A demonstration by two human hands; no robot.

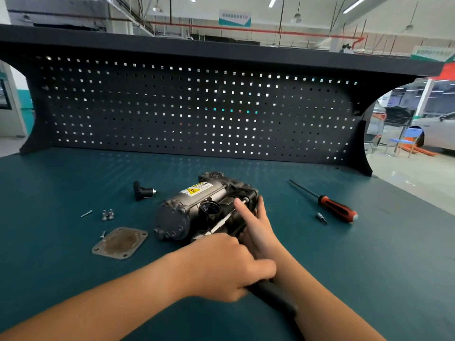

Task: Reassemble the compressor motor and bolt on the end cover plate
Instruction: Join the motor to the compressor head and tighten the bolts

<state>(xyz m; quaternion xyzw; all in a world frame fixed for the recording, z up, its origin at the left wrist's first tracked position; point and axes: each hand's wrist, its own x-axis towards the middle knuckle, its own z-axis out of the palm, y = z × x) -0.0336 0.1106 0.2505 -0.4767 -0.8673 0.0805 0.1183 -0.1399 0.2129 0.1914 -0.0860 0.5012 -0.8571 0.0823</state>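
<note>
Grey compressor motor (194, 205) on its side, yellow label up. Left hand (221, 264) grips black-handled driver (273, 296). Right hand (256, 225) clasps it, forefinger straight.

on worktop (73, 183): 1 compressor (197, 205), 1 cover plate (120, 243), 3 bolts (107, 215), 1 long screw (86, 213), 1 elbow fitting (142, 191), 1 red-handled screwdriver (337, 208), 1 black-handled tool (273, 295), 1 loose bit (321, 218).

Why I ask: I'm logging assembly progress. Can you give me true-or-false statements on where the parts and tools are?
The end cover plate lies on the mat, apart from the compressor. True.
The left hand holds the red-handled screwdriver. False: that lies on the mat; the left hand grips a black-handled tool.
The right hand holds the compressor. True.
The loose bolts lie right of the compressor. False: they lie left of it.
</note>
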